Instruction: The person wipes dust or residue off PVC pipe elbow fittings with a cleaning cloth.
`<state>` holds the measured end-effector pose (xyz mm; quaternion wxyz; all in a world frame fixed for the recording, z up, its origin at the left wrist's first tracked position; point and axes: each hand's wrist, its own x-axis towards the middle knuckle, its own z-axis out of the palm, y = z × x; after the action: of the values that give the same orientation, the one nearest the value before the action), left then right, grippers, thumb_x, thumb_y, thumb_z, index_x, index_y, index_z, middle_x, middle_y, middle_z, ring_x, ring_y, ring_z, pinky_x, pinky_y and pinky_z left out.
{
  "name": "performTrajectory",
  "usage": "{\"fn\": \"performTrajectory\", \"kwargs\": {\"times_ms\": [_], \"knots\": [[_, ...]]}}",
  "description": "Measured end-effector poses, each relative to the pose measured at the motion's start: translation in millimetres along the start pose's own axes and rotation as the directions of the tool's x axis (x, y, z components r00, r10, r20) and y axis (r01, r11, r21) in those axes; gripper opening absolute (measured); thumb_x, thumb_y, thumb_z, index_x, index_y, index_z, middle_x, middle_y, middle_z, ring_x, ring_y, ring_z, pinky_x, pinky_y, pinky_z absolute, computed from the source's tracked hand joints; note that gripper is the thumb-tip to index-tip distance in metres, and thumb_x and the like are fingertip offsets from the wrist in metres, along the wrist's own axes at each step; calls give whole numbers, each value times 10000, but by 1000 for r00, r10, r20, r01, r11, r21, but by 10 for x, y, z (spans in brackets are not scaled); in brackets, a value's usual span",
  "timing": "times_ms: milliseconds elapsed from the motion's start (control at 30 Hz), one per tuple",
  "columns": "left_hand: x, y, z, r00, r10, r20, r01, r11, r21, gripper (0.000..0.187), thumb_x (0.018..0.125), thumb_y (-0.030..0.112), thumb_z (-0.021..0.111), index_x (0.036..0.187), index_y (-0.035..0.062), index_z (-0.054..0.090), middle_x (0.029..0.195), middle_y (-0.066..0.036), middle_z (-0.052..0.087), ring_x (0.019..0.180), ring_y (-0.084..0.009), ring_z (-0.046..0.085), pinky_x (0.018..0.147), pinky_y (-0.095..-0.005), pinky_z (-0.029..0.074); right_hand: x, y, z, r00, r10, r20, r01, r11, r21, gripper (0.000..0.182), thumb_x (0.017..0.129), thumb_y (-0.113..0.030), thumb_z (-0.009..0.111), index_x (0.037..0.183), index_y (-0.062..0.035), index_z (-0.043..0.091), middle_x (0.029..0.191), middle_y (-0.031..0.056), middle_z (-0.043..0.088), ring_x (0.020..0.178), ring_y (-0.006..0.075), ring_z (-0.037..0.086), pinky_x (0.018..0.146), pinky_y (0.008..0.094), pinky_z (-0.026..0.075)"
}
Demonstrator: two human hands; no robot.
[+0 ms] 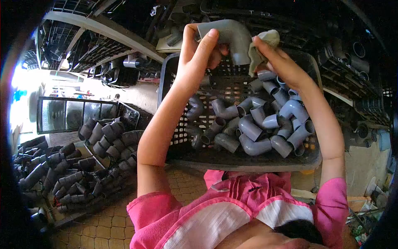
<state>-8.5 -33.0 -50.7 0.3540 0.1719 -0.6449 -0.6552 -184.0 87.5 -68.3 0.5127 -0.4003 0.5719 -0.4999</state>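
A pink-and-white shirt [232,207] fills the lower frame beneath two raised bare arms. The left hand [199,50] has its fingers wrapped tight around a grey pipe elbow [232,37], held high above the far rim of a black perforated crate [182,128]; the right hand [282,62] pinches a pale rag [263,47] closed against the elbow's side. Judging by the crate, the wiping looks far from over: a jumble of grey fittings [265,124] crowds its right half, the left half showing bare mesh. Beyond its left edge, a heap of darker fittings [78,166] lies on the tiled floor [103,226]. Nothing blocks either hand.
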Motion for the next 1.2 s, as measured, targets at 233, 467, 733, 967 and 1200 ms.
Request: {"fn": "performTrajectory", "kwargs": {"times_ms": [233, 467, 733, 967, 1200], "knots": [[62, -24, -88, 1000, -3, -5, 4, 995, 99, 347, 938, 295, 591, 1106, 71, 387, 714, -72, 608, 529, -86, 506, 479, -215, 392, 37, 52, -83, 923, -284, -261, 240, 952, -188, 675, 779, -286, 780, 1291, -56, 406, 1154, 59, 546, 1086, 144, 522, 965, 287, 403], [97, -83, -131, 995, -31, -91, 42, 993, 114, 354, 906, 323, 636, 1048, 65, 440, 688, -53, 604, 518, -84, 507, 492, -222, 401, 15, 67, -34, 986, -136, -100, 135, 991, -13, 508, 850, -338, 708, 1201, -59, 470, 1114, 41, 558, 1089, 135, 516, 966, 289, 403], [196, -370, -252, 975, -140, -171, 117, 984, -138, 323, 920, 404, 591, 1023, 105, 526, 717, 40, 485, 607, -71, 449, 568, -204, 373, 29, 93, -30, 948, -317, -44, 160, 590, -791, 378, 877, -353, 644, 976, 4, 568, 1003, 70, 610, 943, 184, 578, 804, 312, 473], [156, -447, -140, 950, -310, 27, 299, 886, -355, 479, 966, 564, 345, 1223, 163, 400, 1098, -116, 577, 914, -267, 652, 715, -366, 545, -25, -44, 115, 805, -566, -179, 25, 333, -943, 432, 838, -393, 674, 726, -20, 488, 631, 114, 516, 569, 274, 514, 565, 329, 419], [69, -421, -82, 916, -340, 212, 380, 903, -199, 678, 936, 658, 235, 1183, 66, 452, 963, -111, 631, 826, -233, 659, 609, -337, 531, 164, 158, -95, 694, -619, -368, 303, 715, -631, 409, 806, -343, 750, 789, -32, 485, 657, 27, 466, 640, 106, 446, 625, 250, 423]]}}
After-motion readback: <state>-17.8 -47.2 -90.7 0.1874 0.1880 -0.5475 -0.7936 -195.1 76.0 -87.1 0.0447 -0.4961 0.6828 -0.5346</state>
